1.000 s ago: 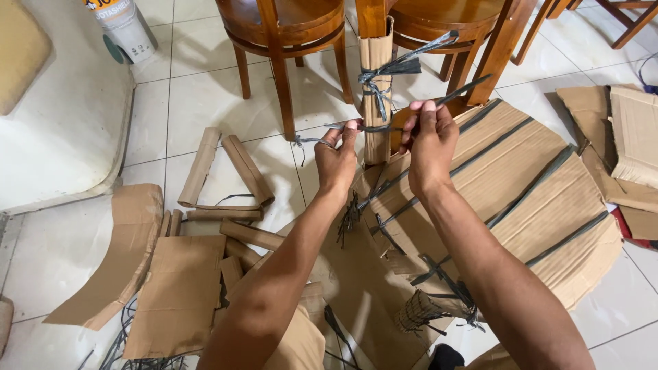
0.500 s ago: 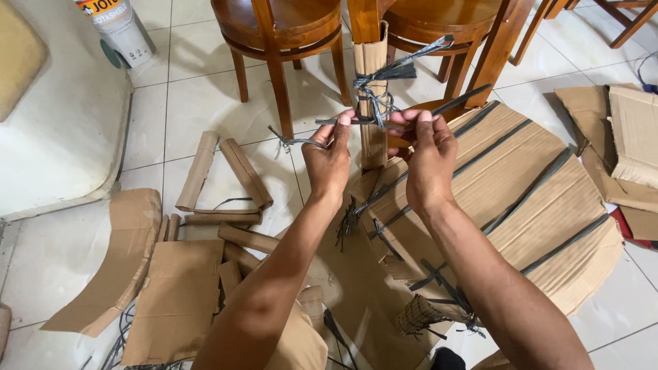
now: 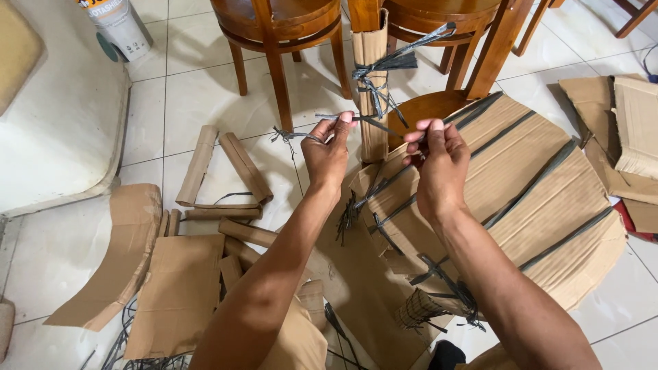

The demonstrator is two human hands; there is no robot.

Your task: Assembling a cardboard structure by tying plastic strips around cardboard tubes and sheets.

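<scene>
My left hand (image 3: 327, 152) pinches a grey plastic cord (image 3: 370, 120) between thumb and fingers. My right hand (image 3: 439, 159) grips the same cord a little to the right, so it runs taut between both hands. Behind the cord stands a chair leg wrapped in cardboard (image 3: 371, 77), bound with knotted grey cord. Below my hands lies a round seat wrapped in cardboard (image 3: 521, 192), strapped with several dark cords.
Loose cardboard tubes (image 3: 233, 168) and flat cardboard pieces (image 3: 178, 288) litter the tiled floor at left. Wooden chairs (image 3: 281, 27) stand ahead. A white bucket (image 3: 116, 24) is at top left, and more cardboard (image 3: 634, 130) lies at right.
Both hands have moved apart, the left going left and the right going right, drawing the cord out straight between them.
</scene>
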